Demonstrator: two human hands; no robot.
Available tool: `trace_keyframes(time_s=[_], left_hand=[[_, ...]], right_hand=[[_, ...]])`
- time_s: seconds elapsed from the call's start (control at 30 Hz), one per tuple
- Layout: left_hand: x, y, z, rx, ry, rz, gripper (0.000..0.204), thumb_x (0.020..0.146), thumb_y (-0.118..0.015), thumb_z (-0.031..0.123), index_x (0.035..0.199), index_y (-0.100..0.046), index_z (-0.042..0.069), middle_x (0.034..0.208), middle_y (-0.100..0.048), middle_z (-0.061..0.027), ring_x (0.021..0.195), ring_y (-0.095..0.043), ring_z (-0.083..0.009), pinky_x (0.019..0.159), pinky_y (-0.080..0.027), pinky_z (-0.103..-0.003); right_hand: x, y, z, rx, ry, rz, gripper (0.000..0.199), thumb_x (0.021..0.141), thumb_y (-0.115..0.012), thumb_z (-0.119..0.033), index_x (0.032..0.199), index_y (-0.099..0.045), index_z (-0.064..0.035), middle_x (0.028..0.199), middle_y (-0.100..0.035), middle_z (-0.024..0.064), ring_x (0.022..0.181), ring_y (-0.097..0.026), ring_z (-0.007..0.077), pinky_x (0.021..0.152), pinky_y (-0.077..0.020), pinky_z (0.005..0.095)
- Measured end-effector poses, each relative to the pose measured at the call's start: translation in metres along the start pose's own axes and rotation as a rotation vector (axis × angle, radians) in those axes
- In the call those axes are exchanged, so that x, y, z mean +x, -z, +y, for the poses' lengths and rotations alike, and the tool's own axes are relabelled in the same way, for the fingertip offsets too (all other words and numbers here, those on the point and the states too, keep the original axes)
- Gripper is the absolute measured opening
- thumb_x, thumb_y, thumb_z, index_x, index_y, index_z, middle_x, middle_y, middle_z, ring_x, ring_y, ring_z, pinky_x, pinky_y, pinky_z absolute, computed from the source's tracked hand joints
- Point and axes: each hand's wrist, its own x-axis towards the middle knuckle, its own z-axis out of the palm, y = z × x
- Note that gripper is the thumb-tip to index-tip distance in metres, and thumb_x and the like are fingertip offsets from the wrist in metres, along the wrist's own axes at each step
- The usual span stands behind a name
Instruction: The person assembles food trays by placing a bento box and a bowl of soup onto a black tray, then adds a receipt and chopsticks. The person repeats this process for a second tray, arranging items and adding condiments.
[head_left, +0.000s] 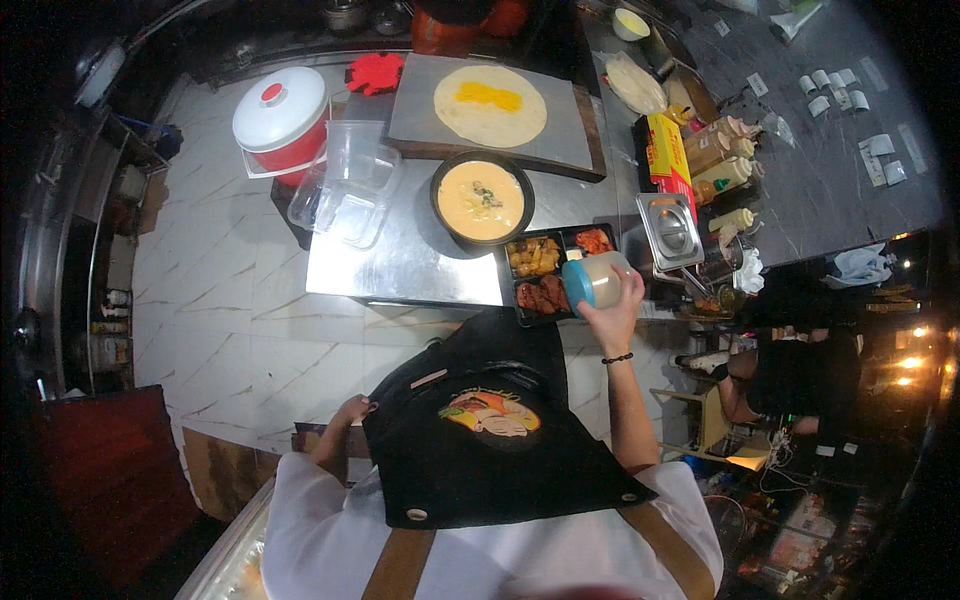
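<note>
in my right hand [622, 303] i have a pale, cloudy, cylindrical jar with a light blue lid [594, 283], tipped on its side over the near right part of a black, compartmented plastic tray [530, 322]. my thumb lies on the near side and my fingers wrap the far side and base, so the hand is closed around the body, lid pointing left. my left hand [355, 408] hangs low beside the left edge of my black cloth apron [470, 470]; its fingers look curled, but i cannot tell whether they pinch the cloth.

i'd judge the jar light and fairly stiff, probably plastic, and not fragile. the smooth round wall could turn or slip if my fingers were greasy, so the body toward the base is the sound place to hold, leaving the lid free. squeezing hard seems needless. glossy red-brown meat pieces [541, 295] sit just left of the lid; beyond them, to the far left, stands a round black bowl [482, 243] of creamy orange soup [465, 210], well apart from my fingers.
</note>
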Motion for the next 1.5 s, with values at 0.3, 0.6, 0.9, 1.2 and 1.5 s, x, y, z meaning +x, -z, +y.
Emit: trace_keyframes(time_s=[0.3,0.6,0.9,1.2,1.5], left_hand=[[0.008,0.039,0.06,-0.105,0.197,-0.006,0.054,0.073,-0.064,0.042,0.108,-0.055,0.001,0.107,-0.058,-0.0216,0.103,-0.054,-0.0343,0.088,-0.042,-0.038],[-0.001,0.011,0.027,-0.084,0.215,0.114,0.047,0.073,-0.063,0.039,0.102,-0.059,0.002,0.099,-0.06,-0.0226,0.098,-0.056,-0.035,0.086,-0.043,-0.04],[0.039,0.101,0.211,-0.5,-0.154,0.604,0.02,0.08,-0.056,0.016,0.095,-0.06,0.002,0.087,-0.064,-0.0154,0.079,-0.063,-0.0292,0.071,-0.048,-0.037],[0.123,0.129,0.398,-0.858,-0.308,0.133,0.044,0.081,-0.062,0.019,0.112,-0.04,-0.003,0.07,-0.06,-0.0132,0.057,-0.062,-0.0174,0.052,-0.05,-0.03],[0.117,0.131,0.392,-0.789,-0.249,0.078,0.037,0.078,-0.057,0.003,0.099,-0.027,0.002,0.063,-0.053,-0.0138,0.047,-0.06,-0.0241,0.039,-0.052,-0.034]], right_hand=[[0.045,-0.029,-0.003,-0.007,0.059,0.081,0.072,0.05,-0.074,-0.024,0.115,-0.046,-0.0089,0.126,-0.03,0.0228,0.119,-0.032,0.0377,0.099,-0.0292,0.0422],[0.062,-0.044,-0.004,0.032,0.075,0.092,0.07,0.051,-0.075,-0.021,0.114,-0.046,-0.0092,0.121,-0.034,0.0196,0.115,-0.034,0.0364,0.097,-0.0318,0.0415],[0.058,-0.046,-0.005,0.046,0.09,0.096,0.07,0.05,-0.074,-0.019,0.113,-0.046,-0.008,0.119,-0.035,0.0169,0.113,-0.036,0.0333,0.097,-0.0328,0.0406],[0.016,-0.003,0.042,0.863,-0.437,0.083,0.059,0.068,-0.069,-0.006,0.118,-0.039,-0.0045,0.118,-0.043,0.0132,0.106,-0.047,0.0224,0.087,-0.0419,0.0314],[-0.026,0.039,0.059,0.353,-0.308,0.334,0.065,0.063,-0.073,-0.013,0.118,-0.04,-0.0042,0.121,-0.038,0.015,0.116,-0.037,0.0281,0.095,-0.0326,0.0403]])
